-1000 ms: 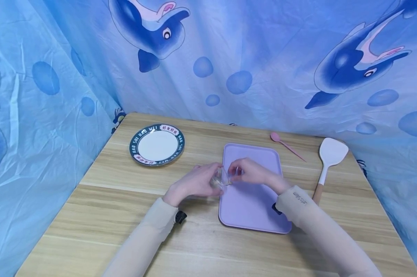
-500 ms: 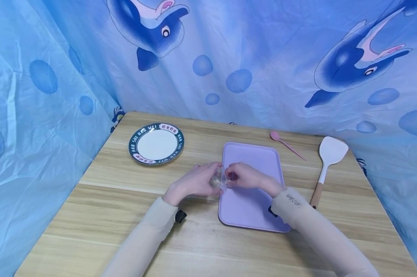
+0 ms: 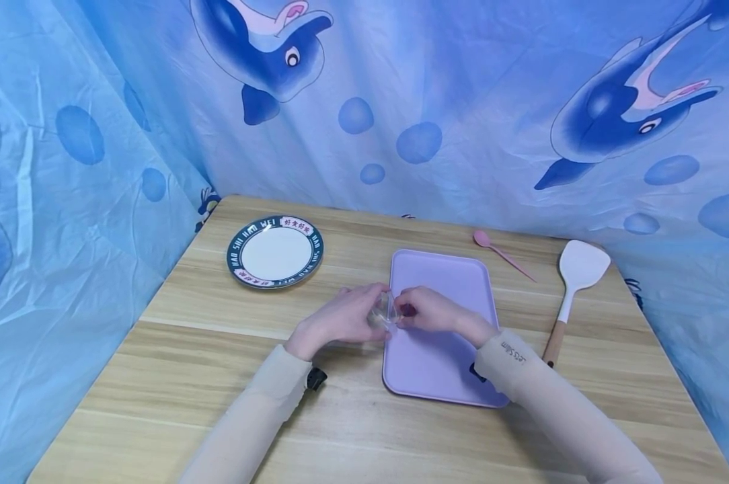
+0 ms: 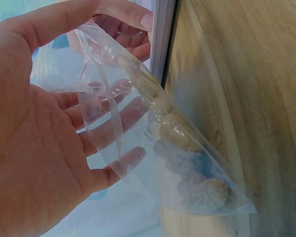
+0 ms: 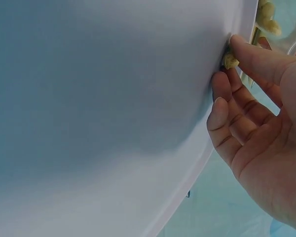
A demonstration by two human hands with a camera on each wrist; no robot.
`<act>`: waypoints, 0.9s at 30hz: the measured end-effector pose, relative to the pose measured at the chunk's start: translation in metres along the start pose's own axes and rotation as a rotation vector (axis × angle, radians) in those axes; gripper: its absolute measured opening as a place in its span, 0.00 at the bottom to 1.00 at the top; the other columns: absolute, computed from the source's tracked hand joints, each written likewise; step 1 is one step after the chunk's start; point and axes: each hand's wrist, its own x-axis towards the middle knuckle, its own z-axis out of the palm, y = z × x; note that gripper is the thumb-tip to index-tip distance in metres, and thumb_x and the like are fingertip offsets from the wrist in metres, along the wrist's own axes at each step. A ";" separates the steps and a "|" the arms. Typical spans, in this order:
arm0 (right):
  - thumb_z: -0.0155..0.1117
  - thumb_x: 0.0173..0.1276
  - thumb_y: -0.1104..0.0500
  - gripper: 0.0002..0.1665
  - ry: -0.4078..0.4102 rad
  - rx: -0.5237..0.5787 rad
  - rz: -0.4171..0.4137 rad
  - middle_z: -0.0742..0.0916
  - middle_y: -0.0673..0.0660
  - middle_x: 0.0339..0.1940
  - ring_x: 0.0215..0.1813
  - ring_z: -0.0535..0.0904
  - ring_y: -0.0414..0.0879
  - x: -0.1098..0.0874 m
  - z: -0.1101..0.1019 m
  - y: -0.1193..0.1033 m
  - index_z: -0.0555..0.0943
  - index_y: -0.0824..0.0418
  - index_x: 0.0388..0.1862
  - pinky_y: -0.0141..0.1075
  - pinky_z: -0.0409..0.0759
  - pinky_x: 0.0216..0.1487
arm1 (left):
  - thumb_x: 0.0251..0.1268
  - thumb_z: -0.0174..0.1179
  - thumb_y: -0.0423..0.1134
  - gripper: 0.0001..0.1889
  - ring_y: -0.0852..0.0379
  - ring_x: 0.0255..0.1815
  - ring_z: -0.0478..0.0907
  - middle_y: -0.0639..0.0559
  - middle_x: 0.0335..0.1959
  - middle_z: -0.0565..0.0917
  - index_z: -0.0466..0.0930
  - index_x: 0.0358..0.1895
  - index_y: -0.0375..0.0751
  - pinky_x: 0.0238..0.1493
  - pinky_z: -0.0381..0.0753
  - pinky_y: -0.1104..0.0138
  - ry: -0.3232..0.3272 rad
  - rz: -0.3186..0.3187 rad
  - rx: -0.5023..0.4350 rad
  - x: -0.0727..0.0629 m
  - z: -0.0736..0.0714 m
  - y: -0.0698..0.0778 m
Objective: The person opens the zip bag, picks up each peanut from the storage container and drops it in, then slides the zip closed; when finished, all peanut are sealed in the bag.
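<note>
My left hand (image 3: 351,316) holds a clear plastic bag (image 3: 384,310) at the left rim of a purple tray (image 3: 443,370). In the left wrist view, thumb and fingers stand around the upper part of the bag (image 4: 101,123). Several tan, lumpy peanuts (image 4: 177,133) lie along its lower side. My right hand (image 3: 431,309) is over the tray's left edge, beside the bag's mouth. Seen from the right wrist, thumb and forefinger pinch a small yellowish peanut (image 5: 230,60) close to the tray rim, partly hidden by the fingertips.
A round plate (image 3: 276,254) with a dark green patterned rim sits at the back left. Behind the tray's right corner lies a pink spoon (image 3: 483,239). A white spatula (image 3: 582,264) with a wooden handle lies to the right. A blue dolphin curtain (image 3: 389,87) closes the back.
My right hand has shifted slightly down and left, closer to the bag, and its fingers have drawn in. The left hand with the bag has stayed in place.
</note>
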 end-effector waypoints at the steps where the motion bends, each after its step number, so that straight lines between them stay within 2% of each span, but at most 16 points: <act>1: 0.74 0.60 0.65 0.10 0.001 0.003 0.001 0.79 0.53 0.26 0.30 0.73 0.45 -0.001 -0.001 0.000 0.79 0.59 0.28 0.33 0.70 0.33 | 0.53 0.73 0.54 0.45 0.54 0.61 0.75 0.49 0.59 0.80 0.63 0.73 0.42 0.66 0.64 0.48 0.000 0.001 -0.002 0.000 0.000 0.000; 6: 0.74 0.60 0.64 0.05 0.020 0.019 0.020 0.81 0.50 0.29 0.33 0.78 0.46 -0.005 -0.006 -0.001 0.84 0.59 0.33 0.33 0.75 0.36 | 0.53 0.72 0.55 0.45 0.54 0.61 0.75 0.50 0.58 0.81 0.62 0.73 0.43 0.67 0.64 0.49 -0.001 -0.002 0.003 0.000 0.000 0.001; 11: 0.72 0.62 0.65 0.06 0.040 0.018 0.019 0.84 0.49 0.32 0.35 0.79 0.44 -0.010 -0.016 0.001 0.86 0.60 0.38 0.35 0.77 0.39 | 0.53 0.72 0.55 0.45 0.55 0.60 0.75 0.50 0.58 0.81 0.63 0.73 0.43 0.67 0.64 0.49 0.003 -0.002 0.006 0.000 0.000 0.001; 18: 0.70 0.63 0.67 0.05 0.073 0.026 -0.002 0.84 0.50 0.31 0.34 0.79 0.42 -0.015 -0.032 -0.001 0.85 0.61 0.38 0.40 0.80 0.38 | 0.53 0.72 0.55 0.46 0.57 0.59 0.76 0.51 0.57 0.82 0.63 0.73 0.42 0.66 0.64 0.49 0.001 -0.003 0.002 0.000 0.001 0.001; 24: 0.70 0.64 0.66 0.05 0.092 0.005 -0.011 0.85 0.50 0.35 0.35 0.79 0.41 -0.017 -0.044 -0.011 0.85 0.61 0.39 0.39 0.81 0.37 | 0.54 0.72 0.55 0.45 0.57 0.58 0.76 0.52 0.56 0.82 0.63 0.73 0.42 0.67 0.63 0.49 0.008 -0.003 -0.003 0.000 0.001 0.001; 27: 0.70 0.64 0.65 0.06 0.090 0.008 -0.010 0.85 0.50 0.36 0.35 0.78 0.41 -0.016 -0.048 -0.018 0.85 0.61 0.40 0.43 0.81 0.38 | 0.53 0.72 0.55 0.45 0.58 0.57 0.76 0.53 0.54 0.82 0.63 0.73 0.42 0.66 0.64 0.49 0.014 -0.002 0.005 0.000 0.001 0.000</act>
